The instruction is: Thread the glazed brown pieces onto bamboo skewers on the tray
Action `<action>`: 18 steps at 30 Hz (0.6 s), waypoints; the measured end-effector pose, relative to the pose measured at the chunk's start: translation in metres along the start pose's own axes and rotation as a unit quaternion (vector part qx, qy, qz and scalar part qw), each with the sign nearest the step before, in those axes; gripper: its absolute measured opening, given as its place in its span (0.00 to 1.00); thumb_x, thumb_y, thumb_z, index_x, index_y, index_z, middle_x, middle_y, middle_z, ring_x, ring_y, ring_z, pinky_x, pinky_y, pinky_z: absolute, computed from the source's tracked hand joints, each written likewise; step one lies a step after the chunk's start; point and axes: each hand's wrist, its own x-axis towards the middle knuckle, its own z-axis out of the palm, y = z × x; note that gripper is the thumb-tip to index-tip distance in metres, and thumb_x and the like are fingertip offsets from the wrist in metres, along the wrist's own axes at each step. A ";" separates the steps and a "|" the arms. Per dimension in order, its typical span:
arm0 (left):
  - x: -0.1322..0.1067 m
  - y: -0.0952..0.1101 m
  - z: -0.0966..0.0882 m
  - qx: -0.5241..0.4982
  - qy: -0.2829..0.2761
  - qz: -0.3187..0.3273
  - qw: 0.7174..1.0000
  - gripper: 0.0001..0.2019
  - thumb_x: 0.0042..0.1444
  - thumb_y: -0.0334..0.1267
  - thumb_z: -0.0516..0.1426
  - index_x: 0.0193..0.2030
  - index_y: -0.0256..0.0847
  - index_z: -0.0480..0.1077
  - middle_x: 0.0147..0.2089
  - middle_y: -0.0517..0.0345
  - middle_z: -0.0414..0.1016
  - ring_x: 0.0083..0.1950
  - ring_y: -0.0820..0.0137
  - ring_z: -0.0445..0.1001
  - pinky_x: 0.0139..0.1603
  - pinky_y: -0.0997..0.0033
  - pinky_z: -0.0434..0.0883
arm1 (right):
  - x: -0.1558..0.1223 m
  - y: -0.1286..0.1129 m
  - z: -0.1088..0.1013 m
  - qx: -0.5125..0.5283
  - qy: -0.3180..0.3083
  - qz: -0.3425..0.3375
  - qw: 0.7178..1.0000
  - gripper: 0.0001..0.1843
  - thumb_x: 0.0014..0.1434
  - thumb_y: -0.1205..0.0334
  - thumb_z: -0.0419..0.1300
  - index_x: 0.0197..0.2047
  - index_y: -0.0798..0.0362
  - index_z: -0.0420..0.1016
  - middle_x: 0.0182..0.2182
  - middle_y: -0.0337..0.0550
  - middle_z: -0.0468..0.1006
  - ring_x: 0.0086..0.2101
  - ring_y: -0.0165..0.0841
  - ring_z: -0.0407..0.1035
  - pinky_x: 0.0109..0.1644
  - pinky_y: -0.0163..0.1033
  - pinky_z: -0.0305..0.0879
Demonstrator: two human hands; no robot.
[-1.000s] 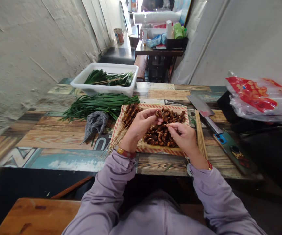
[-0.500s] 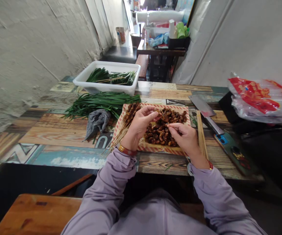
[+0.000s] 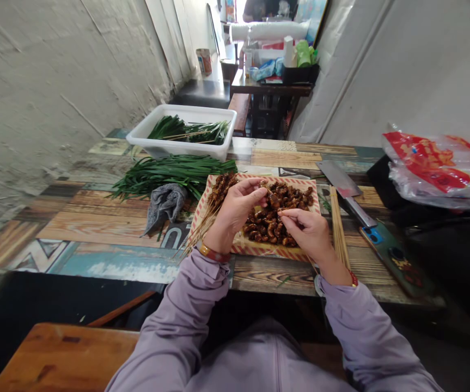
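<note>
My left hand [image 3: 238,206] is closed, thumb and fingers pinching a dark brown, glossy piece of food above the tray. My right hand [image 3: 309,233] pinches a thin bamboo skewer [image 3: 312,263], whose lower end sticks out beneath the palm; its front end points toward the left hand. Below both hands, a tray [image 3: 255,250] with a red-and-white striped rim carries loose glossy brown pieces [image 3: 269,228]. Filled skewers [image 3: 219,190] lie along its left side, sticks pointing toward me. Bare bamboo skewers [image 3: 340,228] are bundled to the right of the tray.
A cleaver [image 3: 343,182] and a phone in a dark green case [image 3: 398,258] lie at right, near a red-and-clear plastic bag [image 3: 434,163]. Left of the tray are a grey cloth [image 3: 165,204] and long green leaves [image 3: 173,173]. A white tub [image 3: 177,146] stands behind.
The whole view has shifted slightly. Both hands keep nearly the same pose over the tray, still pinching the food piece and the skewer.
</note>
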 end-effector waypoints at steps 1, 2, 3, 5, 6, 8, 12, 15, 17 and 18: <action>0.000 0.001 0.000 -0.004 -0.006 -0.002 1.000 0.18 0.41 0.37 0.68 0.40 0.37 0.74 0.30 0.62 0.73 0.26 0.79 0.70 0.31 0.75 0.69 | 0.000 0.000 0.000 0.001 0.002 0.000 1.000 0.08 0.59 0.59 0.58 0.37 0.47 0.80 0.34 0.39 0.83 0.32 0.33 0.77 0.38 0.40 0.76; 0.000 0.001 0.000 -0.008 -0.013 -0.006 1.000 0.18 0.42 0.37 0.68 0.42 0.36 0.74 0.31 0.60 0.74 0.27 0.78 0.71 0.32 0.75 0.69 | 0.000 0.000 0.000 0.002 0.003 0.001 1.000 0.08 0.59 0.59 0.58 0.37 0.47 0.80 0.34 0.39 0.83 0.32 0.33 0.77 0.38 0.40 0.76; -0.001 0.002 0.000 -0.013 -0.022 -0.011 1.000 0.19 0.43 0.37 0.68 0.43 0.36 0.75 0.32 0.59 0.75 0.28 0.78 0.71 0.33 0.74 0.69 | 0.000 0.001 0.000 0.004 0.004 0.002 1.000 0.08 0.59 0.59 0.58 0.37 0.47 0.80 0.34 0.39 0.83 0.32 0.33 0.78 0.38 0.40 0.76; -0.001 0.004 0.000 -0.027 -0.037 -0.020 0.999 0.18 0.45 0.38 0.67 0.44 0.35 0.75 0.34 0.56 0.77 0.29 0.77 0.72 0.34 0.74 0.70 | 0.000 0.001 0.000 0.008 0.007 0.001 1.000 0.09 0.59 0.60 0.59 0.38 0.48 0.80 0.34 0.40 0.83 0.32 0.33 0.78 0.38 0.39 0.76; -0.001 0.004 0.000 -0.033 -0.041 -0.023 0.998 0.18 0.45 0.38 0.67 0.44 0.35 0.75 0.35 0.54 0.78 0.30 0.77 0.72 0.35 0.74 0.70 | 0.000 0.001 0.000 0.009 0.009 0.001 1.000 0.09 0.59 0.60 0.59 0.38 0.48 0.80 0.34 0.40 0.83 0.32 0.33 0.78 0.38 0.39 0.76; -0.001 0.005 -0.001 -0.041 -0.039 -0.023 0.998 0.18 0.45 0.38 0.67 0.43 0.34 0.75 0.35 0.53 0.78 0.30 0.77 0.73 0.35 0.74 0.71 | 0.000 0.002 0.000 0.009 0.012 -0.002 1.000 0.09 0.59 0.60 0.59 0.38 0.49 0.80 0.35 0.40 0.83 0.32 0.33 0.78 0.38 0.39 0.76; -0.001 0.003 -0.002 -0.040 -0.020 -0.019 0.999 0.17 0.42 0.38 0.69 0.39 0.35 0.74 0.31 0.58 0.76 0.28 0.76 0.74 0.33 0.73 0.71 | -0.001 0.004 0.000 0.003 0.011 -0.007 1.000 0.08 0.59 0.61 0.59 0.38 0.48 0.80 0.35 0.39 0.83 0.32 0.32 0.78 0.39 0.39 0.77; -0.001 0.003 -0.003 -0.020 -0.008 -0.017 1.000 0.17 0.41 0.39 0.69 0.38 0.36 0.74 0.29 0.61 0.74 0.27 0.76 0.73 0.30 0.74 0.71 | -0.001 0.005 0.000 0.000 0.005 -0.011 1.000 0.08 0.59 0.61 0.59 0.38 0.47 0.80 0.35 0.38 0.83 0.32 0.32 0.78 0.39 0.39 0.77; -0.001 0.003 -0.003 -0.012 0.000 -0.010 1.000 0.16 0.41 0.39 0.69 0.37 0.36 0.74 0.30 0.61 0.74 0.27 0.77 0.73 0.31 0.75 0.71 | -0.001 0.005 0.001 -0.003 0.005 -0.017 1.000 0.08 0.59 0.61 0.59 0.38 0.46 0.80 0.35 0.38 0.83 0.32 0.32 0.78 0.39 0.39 0.77; -0.001 0.003 -0.003 -0.011 0.003 -0.008 1.000 0.16 0.41 0.39 0.69 0.37 0.36 0.75 0.30 0.60 0.75 0.27 0.77 0.73 0.31 0.75 0.71 | -0.001 0.005 0.001 -0.004 0.005 -0.020 1.000 0.08 0.59 0.61 0.59 0.38 0.46 0.80 0.35 0.38 0.83 0.33 0.32 0.78 0.40 0.39 0.78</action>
